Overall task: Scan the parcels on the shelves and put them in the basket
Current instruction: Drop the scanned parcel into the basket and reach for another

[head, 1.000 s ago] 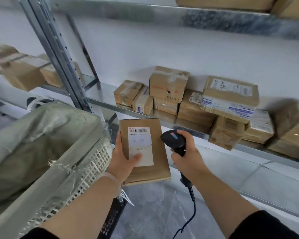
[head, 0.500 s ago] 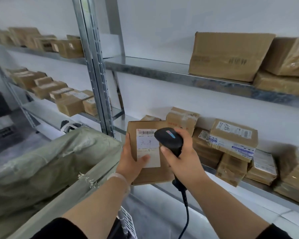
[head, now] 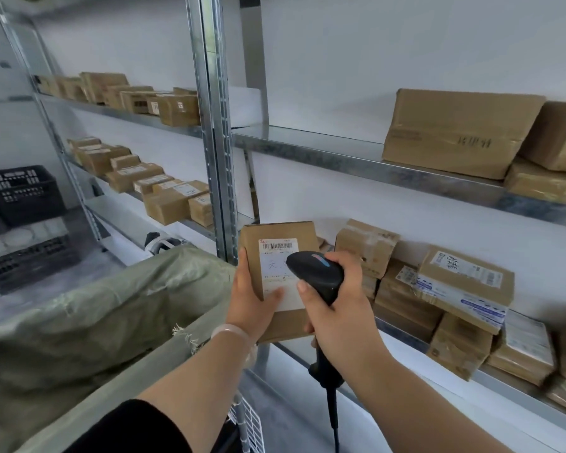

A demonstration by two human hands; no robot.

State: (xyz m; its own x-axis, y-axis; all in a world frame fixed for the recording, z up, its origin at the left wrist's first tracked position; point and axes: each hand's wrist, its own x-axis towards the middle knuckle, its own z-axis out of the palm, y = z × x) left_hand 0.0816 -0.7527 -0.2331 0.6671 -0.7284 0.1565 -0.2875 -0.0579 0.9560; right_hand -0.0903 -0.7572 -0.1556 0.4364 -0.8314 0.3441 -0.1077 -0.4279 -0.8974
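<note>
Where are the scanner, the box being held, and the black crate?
scanner (head: 321, 273): head view, on the top of its black head.
held box (head: 275, 269): head view, on its white label.
black crate (head: 23, 194): head view, on its slotted front wall, far left.

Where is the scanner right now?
Head view, centre: the scanner is in the right hand, in front of the parcel the left hand holds.

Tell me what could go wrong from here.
The scanner sits right over the label, below the barcode, so the read may miss. The left hand grips the parcel from one side; it could slip. The cable hangs near the basket and might snag.
</note>
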